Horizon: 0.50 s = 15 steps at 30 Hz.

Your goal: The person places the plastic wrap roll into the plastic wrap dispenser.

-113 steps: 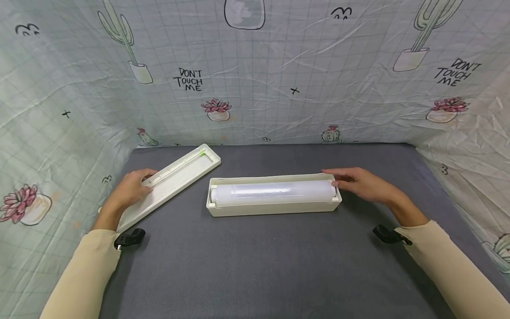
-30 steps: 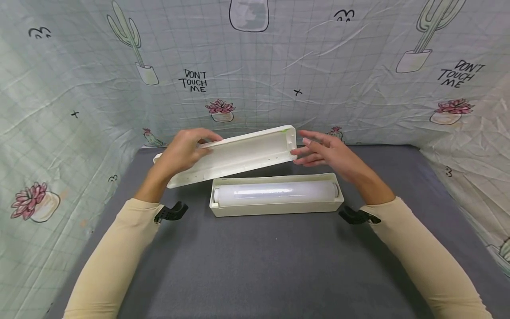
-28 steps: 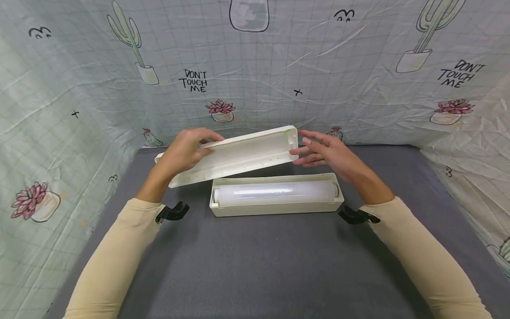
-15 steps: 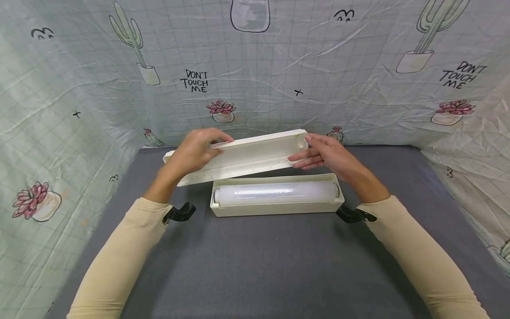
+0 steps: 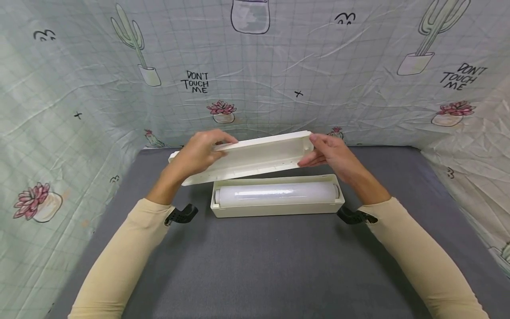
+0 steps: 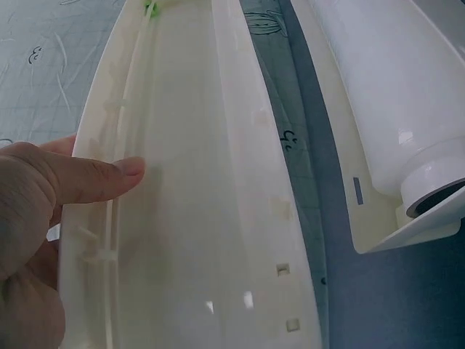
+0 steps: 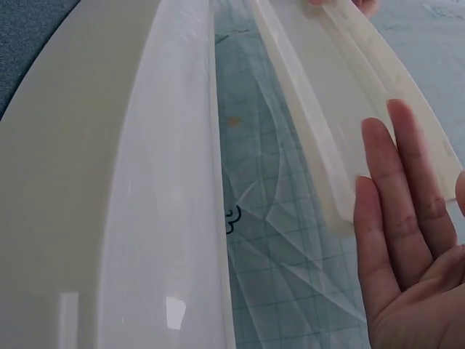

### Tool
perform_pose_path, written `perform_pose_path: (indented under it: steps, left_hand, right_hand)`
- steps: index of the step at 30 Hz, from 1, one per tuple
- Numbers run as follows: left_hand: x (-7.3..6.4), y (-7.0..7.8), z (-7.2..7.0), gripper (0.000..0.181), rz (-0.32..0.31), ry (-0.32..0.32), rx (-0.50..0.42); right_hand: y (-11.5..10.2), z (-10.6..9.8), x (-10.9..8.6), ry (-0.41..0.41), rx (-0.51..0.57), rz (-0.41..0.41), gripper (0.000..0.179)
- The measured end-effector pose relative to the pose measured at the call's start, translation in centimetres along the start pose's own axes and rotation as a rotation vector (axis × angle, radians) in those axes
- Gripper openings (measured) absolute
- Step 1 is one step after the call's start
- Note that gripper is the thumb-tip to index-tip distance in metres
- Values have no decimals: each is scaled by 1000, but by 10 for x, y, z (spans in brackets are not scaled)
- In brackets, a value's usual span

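A long off-white box lid (image 5: 259,155) is held in the air, its hollow inner side toward me and its right end higher. My left hand (image 5: 203,153) grips its upper edge left of the middle; the thumb (image 6: 109,178) lies on the inner side in the left wrist view. At the lid's right end, my right hand (image 5: 332,155) holds the corner between thumb and fairly straight fingers (image 7: 399,218). Just below stands the matching open box (image 5: 279,209), with a shiny white roll, apparently cling film (image 5: 275,193), lying inside.
The dark grey tabletop (image 5: 255,266) runs back to a fabric backdrop (image 5: 255,79) printed with cacti. Inside the lid runs a thin rail with a small green piece (image 6: 151,9). Black wrist devices (image 5: 182,214) sit at both cuffs.
The lid was lying at the left; my left hand has lifted it and carried it right, behind and above the box. My right hand has left the box and closed onto the lid's right end.
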<state>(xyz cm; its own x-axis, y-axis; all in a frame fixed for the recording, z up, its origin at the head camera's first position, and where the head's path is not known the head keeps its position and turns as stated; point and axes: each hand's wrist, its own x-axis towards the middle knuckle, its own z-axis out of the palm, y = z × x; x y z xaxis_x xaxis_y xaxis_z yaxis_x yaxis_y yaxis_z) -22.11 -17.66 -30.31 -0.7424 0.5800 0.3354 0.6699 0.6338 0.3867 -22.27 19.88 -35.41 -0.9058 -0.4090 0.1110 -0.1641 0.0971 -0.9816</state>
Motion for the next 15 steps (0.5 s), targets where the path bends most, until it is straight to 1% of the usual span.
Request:
perform_pose_path:
  steps: [3, 7, 11, 15]
  left_hand:
    - [-1, -3, -1, 33, 2, 2, -18]
    - [-6, -8, -5, 30, -19, 38, -53]
    - [-13, -12, -11, 32, -80, 92, -79]
    - [-21, -17, -16, 41, -158, 151, -64]
  right_hand:
    - [2, -2, -1, 27, 12, -31, 48]
    - [3, -5, -4, 77, 0, -58, 49]
    - [4, -9, -6, 121, -23, -65, 50]
    - [5, -15, -10, 161, -22, -60, 54]
